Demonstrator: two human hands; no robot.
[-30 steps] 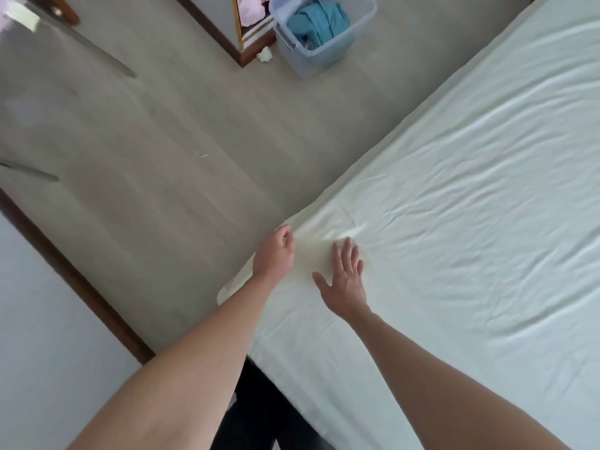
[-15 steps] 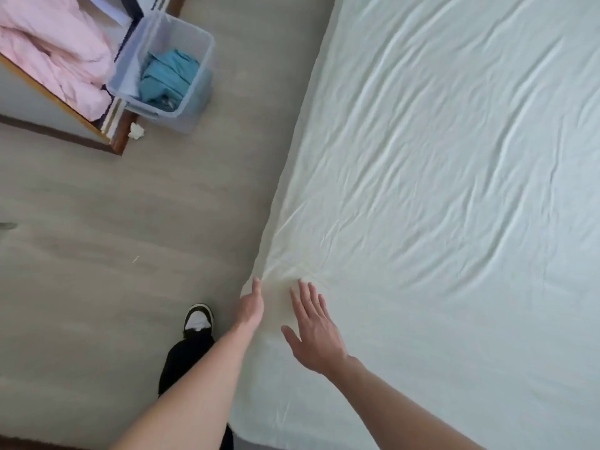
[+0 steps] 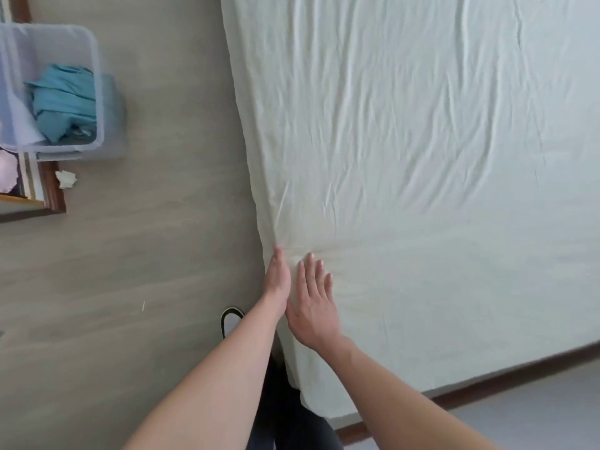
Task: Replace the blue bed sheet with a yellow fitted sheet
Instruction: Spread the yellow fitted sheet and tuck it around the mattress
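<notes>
Under my flat right hand [image 3: 313,306]: pale yellow fitted sheet [image 3: 422,157], holding nothing. Left hand [image 3: 278,274] straight along bed edge. Hands slid further along; wrinkles ahead. Crumpled blue sheet [image 3: 65,102] in bin, far left.

Grey wood-grain floor [image 3: 146,254] seen left of bed. Clear plastic bin [image 3: 94,92] set at upper left. Crumpled white scrap [image 3: 66,179] lies on floor just below bin, beside dark wooden frame [image 3: 53,190]. Black-and-white shoe [image 3: 230,319] seen on floor.
</notes>
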